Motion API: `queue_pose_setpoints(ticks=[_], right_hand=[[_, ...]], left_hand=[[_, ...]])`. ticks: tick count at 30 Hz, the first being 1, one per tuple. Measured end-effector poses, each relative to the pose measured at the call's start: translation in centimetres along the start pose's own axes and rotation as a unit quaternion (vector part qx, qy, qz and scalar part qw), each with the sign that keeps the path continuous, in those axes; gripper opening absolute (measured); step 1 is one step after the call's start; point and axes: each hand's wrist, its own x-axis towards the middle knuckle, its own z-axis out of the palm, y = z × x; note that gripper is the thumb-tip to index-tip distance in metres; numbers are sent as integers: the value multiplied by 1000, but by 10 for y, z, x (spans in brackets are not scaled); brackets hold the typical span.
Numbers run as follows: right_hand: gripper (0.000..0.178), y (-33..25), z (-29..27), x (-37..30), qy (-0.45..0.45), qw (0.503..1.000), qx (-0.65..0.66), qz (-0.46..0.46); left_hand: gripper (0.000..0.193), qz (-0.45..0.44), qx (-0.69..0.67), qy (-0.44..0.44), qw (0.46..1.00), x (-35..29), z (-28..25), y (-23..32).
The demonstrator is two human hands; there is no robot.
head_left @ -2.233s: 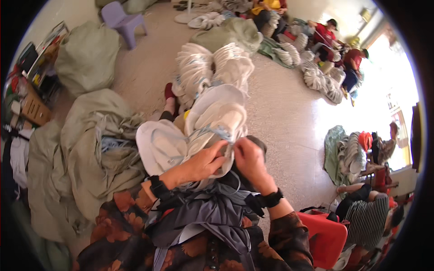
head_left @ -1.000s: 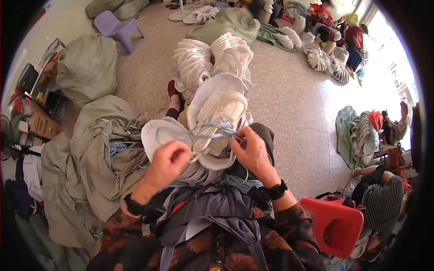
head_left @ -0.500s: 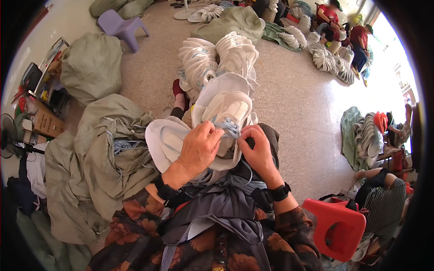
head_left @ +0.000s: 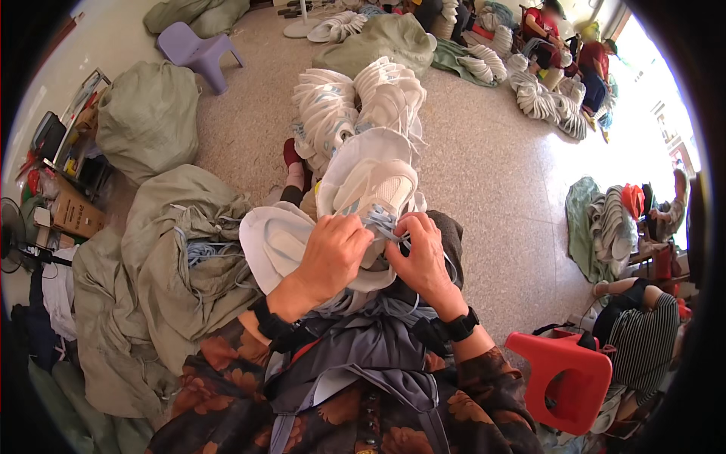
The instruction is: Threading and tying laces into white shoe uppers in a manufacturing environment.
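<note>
A white shoe upper [head_left: 376,180] lies over my lap, toe pointing away, with a pale blue shoelace [head_left: 383,219] bunched across its lacing rows. My left hand [head_left: 330,253] is closed at the left side of the lacing, fingers pinching the lace. On the other side my right hand [head_left: 420,253] pinches the same lace between thumb and forefinger, and a loop shows beside the fingertips. To the left, partly under my left hand, rests a second white upper [head_left: 265,240]. Its near part is hidden by my wrist.
Stacked white uppers [head_left: 325,106] stand just beyond my lap. A grey-green cloth sack [head_left: 162,265] with blue laces [head_left: 208,252] lies at my left, and a red stool [head_left: 560,378] stands at my right. A purple chair [head_left: 198,49] is farther off; other people sit at far right.
My right hand has turned and shifted slightly left, its fingers now over the lace. My left fingers have curled in and moved a little. The view has shifted slightly.
</note>
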Motion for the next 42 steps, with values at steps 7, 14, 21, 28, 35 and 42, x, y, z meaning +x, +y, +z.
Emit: queue_pose_setpoints(ticks=[7, 14, 21, 28, 35, 42], right_hand=[[21, 7, -7, 1, -19, 999, 35, 17], [21, 8, -4, 2, -13, 997, 80, 20], [15, 10, -11, 1, -39, 990, 134, 28], [17, 7, -16, 1, -55, 989, 133, 34], [27, -1, -11, -3, -46, 998, 39, -21], [22, 4, -11, -7, -20, 999, 36, 4]], left_hand=[[9, -209, -88, 81, 970, -46, -78, -29], [1, -406, -72, 217, 885, -159, -137, -76], [7, -397, -48, 52, 915, -161, -136, -62], [31, -114, 61, -7, 992, -60, -64, 5], [23, 10, 126, -62, 990, 0, 4, 5], [9, 68, 49, -100, 991, 5, 0, -7]])
